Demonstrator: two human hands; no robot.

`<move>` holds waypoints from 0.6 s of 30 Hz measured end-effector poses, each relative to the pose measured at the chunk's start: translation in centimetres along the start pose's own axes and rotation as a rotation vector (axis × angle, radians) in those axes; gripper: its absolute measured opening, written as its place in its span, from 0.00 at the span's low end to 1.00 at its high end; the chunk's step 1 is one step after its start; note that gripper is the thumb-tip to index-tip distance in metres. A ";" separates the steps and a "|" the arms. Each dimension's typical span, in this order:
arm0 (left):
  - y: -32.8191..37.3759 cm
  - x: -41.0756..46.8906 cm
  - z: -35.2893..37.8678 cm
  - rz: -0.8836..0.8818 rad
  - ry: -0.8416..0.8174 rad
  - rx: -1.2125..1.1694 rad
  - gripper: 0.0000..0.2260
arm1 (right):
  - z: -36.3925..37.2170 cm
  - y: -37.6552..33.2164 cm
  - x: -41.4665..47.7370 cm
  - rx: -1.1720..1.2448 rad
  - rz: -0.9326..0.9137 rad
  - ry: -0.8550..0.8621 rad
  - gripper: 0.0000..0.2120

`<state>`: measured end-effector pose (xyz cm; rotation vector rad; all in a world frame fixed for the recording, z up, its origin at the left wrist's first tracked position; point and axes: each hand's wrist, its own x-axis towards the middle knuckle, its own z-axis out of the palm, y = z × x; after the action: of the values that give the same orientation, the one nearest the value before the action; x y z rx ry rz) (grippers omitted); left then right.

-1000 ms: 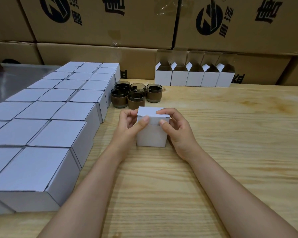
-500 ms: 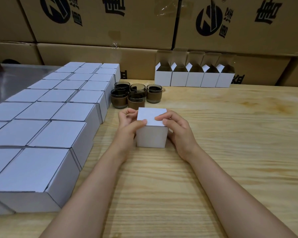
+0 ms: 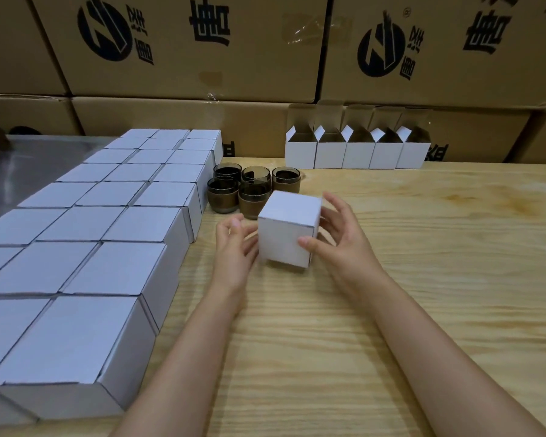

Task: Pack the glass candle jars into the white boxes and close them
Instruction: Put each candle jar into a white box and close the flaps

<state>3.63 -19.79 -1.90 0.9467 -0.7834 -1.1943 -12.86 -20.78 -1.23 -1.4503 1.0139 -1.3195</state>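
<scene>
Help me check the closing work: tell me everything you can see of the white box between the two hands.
The white box is a plain cardboard cube, lid shut flush. It is tilted, one lower corner near the wooden table, just in front of the candle jars. The right hand pinches it, thumb on the front face; the left hand, blurred, is beside it.

Soft, even indoor light, dimmer toward the back.
The left hand and white box are smeared by blur. The metal sheet shows dull glare, and the cartons bow at the edges.
</scene>
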 end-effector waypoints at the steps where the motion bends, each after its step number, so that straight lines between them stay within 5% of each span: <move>1: 0.1 0.1 0.0 -0.037 0.029 -0.008 0.10 | 0.1 -0.5 0.7 0.017 -0.011 0.050 0.39; 5: 0.2 0.6 0.0 -0.156 0.070 0.001 0.07 | 1.9 -3.3 5.5 0.044 -0.067 0.103 0.39; 18: -0.3 0.8 -0.1 -0.171 0.055 0.027 0.08 | 14.6 -3.8 21.7 -0.057 0.017 -0.214 0.40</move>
<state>3.72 -20.60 -2.17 1.0812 -0.6865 -1.3023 3.74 -39.35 7.70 -1.5848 0.9273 -1.1035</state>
